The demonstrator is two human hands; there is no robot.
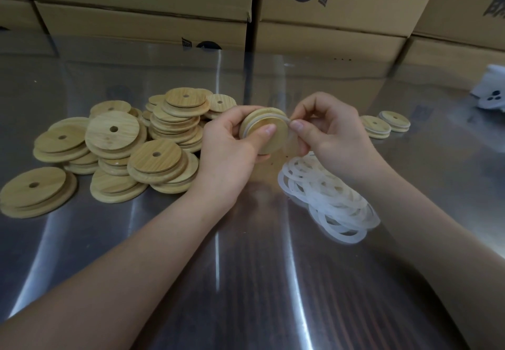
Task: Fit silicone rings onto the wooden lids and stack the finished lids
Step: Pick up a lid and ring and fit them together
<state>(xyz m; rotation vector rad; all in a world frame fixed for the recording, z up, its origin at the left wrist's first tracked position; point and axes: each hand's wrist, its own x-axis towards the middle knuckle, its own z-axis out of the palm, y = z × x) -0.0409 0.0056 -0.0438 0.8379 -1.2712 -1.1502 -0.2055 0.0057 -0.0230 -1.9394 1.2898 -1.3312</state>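
Head view is showing the left hand (pixel 229 142) gripping a wooden lid (pixel 273 138) by its edge. The fingers are curling behind it and the thumb is lying across its near face, so the lid is tilting toward the right hand (pixel 325 131) and offering up its rim. The right hand is pinching a silicone ring (pixel 257 122) between thumb and forefinger at the side of the rim farthest from the left palm. The ring is already hugging the rim's upper arc. The pinch looks to be stretching the remainder over the edge, so I am judging this lid roughly half fitted.

Loose rings (pixel 328 196) are lying heaped just under the right wrist, presumably so that hand is picking them without reaching. Bare lids (pixel 153 142) are piling up just beyond the back of the left hand, feeding that side. Two finished lids (pixel 385 125) are sitting past the right hand's outer side, well apart from the bare ones. Whether they are touching is hard to tell.

The left fingertips are hiding behind the lid, its centre hole is not showing, and the ring's lower run is disappearing behind the right fingers. A white object (pixel 489 90) far beyond the right hand is being cut off by the frame edge, and I cannot identify it.
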